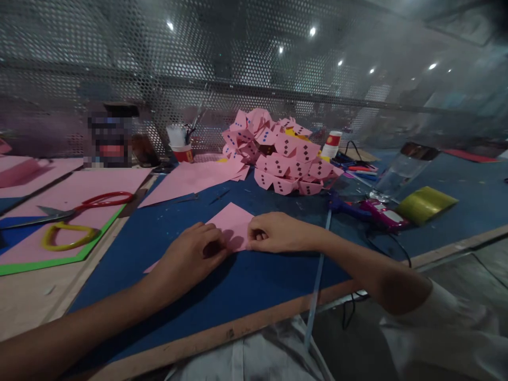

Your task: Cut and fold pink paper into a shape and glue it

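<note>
A pink paper sheet [231, 218] lies on the blue tabletop in front of me, one corner pointing away. At its left side, my left hand [200, 247] is curled with thumb and fingers at the paper's near edge. A small pink tip pokes out beyond that hand's wrist. My right hand [270, 233] pinches the sheet's right edge between thumb and fingers. Beyond both hands stands a heap of folded pink paper pieces [293, 159] with black and blue diamond marks. Left of it, larger pink sheets [186, 179] lie flat.
Red-and-yellow-handled scissors [69, 214] lie on pink sheets at left. A paper cup [182, 151] holds tools at the back. At right are a glue gun [351, 206], a magenta device [384, 214], yellow tape roll [426, 205], clear jar [408, 169] and pens [361, 170]. A perforated metal screen [246, 63] stands behind.
</note>
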Motion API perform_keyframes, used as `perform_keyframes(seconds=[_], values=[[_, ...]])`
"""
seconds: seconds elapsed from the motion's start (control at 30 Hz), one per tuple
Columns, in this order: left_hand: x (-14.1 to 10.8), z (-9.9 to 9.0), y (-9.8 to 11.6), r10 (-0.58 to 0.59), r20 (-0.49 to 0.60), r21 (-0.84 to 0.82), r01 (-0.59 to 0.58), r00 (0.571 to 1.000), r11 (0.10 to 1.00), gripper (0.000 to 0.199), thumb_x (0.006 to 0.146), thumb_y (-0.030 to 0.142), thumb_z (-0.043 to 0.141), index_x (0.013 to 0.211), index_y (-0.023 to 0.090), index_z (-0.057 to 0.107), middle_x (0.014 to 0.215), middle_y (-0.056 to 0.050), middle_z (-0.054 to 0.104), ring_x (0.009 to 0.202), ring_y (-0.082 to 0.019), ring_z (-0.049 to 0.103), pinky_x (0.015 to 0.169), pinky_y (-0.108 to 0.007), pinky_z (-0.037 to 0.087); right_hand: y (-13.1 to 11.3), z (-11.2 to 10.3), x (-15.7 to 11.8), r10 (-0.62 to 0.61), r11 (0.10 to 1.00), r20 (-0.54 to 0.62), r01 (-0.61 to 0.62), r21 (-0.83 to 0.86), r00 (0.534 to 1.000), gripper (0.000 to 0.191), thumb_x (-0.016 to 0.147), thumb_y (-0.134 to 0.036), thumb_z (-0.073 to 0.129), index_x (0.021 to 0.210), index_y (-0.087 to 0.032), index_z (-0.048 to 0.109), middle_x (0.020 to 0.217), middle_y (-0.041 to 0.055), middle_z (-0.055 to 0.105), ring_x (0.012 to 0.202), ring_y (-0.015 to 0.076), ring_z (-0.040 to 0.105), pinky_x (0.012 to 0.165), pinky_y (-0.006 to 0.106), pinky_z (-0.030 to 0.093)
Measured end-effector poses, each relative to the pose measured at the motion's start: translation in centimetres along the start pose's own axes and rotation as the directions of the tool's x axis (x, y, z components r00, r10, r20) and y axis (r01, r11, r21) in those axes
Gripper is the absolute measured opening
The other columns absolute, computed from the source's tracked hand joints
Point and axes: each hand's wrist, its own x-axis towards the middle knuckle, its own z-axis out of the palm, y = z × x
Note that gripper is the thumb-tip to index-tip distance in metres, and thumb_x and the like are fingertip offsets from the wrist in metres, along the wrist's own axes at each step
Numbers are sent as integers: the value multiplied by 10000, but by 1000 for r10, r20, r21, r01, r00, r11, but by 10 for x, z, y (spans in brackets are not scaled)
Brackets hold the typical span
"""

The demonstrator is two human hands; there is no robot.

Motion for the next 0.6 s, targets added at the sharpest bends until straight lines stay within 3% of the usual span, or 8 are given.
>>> perform_keyframes(seconds=[0.6], values=[[-2,5,-9,-5,-17,4,5,1000,1000,272,925,409,618,740,211,587,750,-12,620,740,-202,497,696,-332,352,5,-4,-1,8,1000,59,-9,22,998,99,831,-253,635,863,-184,699,842,-1,708,717,124,581,618,235,348]])
